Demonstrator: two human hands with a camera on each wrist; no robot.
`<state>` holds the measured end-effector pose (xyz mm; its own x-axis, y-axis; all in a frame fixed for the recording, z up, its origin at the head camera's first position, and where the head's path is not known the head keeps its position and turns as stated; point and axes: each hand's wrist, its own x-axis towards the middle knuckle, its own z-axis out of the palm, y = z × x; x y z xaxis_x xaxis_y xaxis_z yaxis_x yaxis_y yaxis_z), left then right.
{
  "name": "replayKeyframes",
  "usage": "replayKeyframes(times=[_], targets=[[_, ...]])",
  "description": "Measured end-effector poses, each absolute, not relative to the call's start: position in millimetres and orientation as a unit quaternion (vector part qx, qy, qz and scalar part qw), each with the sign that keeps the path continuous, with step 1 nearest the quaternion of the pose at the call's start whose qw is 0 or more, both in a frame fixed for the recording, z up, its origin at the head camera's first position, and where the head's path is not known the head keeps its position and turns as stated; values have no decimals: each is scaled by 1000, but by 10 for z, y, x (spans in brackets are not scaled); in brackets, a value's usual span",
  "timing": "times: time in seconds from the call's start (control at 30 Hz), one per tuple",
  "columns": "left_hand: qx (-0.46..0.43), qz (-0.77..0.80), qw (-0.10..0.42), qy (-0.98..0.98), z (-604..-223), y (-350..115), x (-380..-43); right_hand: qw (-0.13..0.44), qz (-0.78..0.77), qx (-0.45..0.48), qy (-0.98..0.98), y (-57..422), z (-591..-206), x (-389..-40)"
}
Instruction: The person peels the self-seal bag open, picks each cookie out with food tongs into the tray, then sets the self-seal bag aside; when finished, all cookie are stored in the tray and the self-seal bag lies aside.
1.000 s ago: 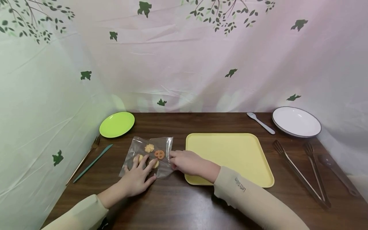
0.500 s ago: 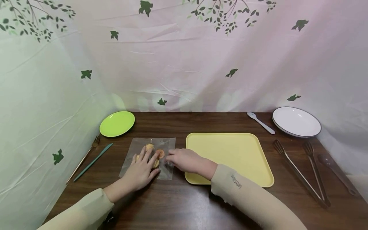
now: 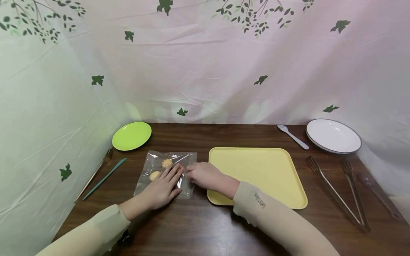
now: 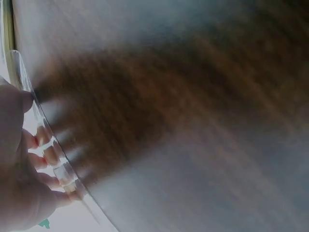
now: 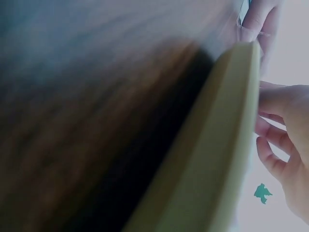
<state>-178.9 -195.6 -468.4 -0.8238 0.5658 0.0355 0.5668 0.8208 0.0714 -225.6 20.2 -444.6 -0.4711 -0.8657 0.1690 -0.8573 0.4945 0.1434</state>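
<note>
A clear plastic bag (image 3: 187, 192) of cookies lies on the dark wood table, left of the yellow tray. Inside it show a flower-shaped cookie (image 3: 167, 163) and a round cookie (image 3: 154, 175); the pretzel-shaped one is mostly covered by fingers. My left hand (image 3: 162, 188) rests on the bag with its fingers extended over the cookies. In the left wrist view, those fingers lie along the bag's film (image 4: 41, 113). My right hand (image 3: 205, 175) pinches the bag's right edge, its fingers curled. The right wrist view shows this hand (image 5: 287, 130) beyond the tray's rim.
The yellow tray (image 3: 256, 174) lies under my right forearm. At left are a green plate (image 3: 132, 136), a fork (image 3: 96, 172) and a teal knife (image 3: 105, 177). At right are a white dish (image 3: 333, 136), a pale spoon (image 3: 293, 137), metal tongs (image 3: 336, 195) and a brown spoon (image 3: 378, 195).
My left hand has slid right across the bag, uncovering the round cookie and covering the pretzel-shaped one. My right hand has shifted slightly left and away from me at the bag's edge.
</note>
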Motion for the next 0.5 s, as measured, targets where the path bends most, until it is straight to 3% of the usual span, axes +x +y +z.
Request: replayKeyframes(times=[0.5], targets=[[-297, -41, -1, -954, -4669, -1927, -1789, 95, 43, 487, -867, 465, -4430, -2252]])
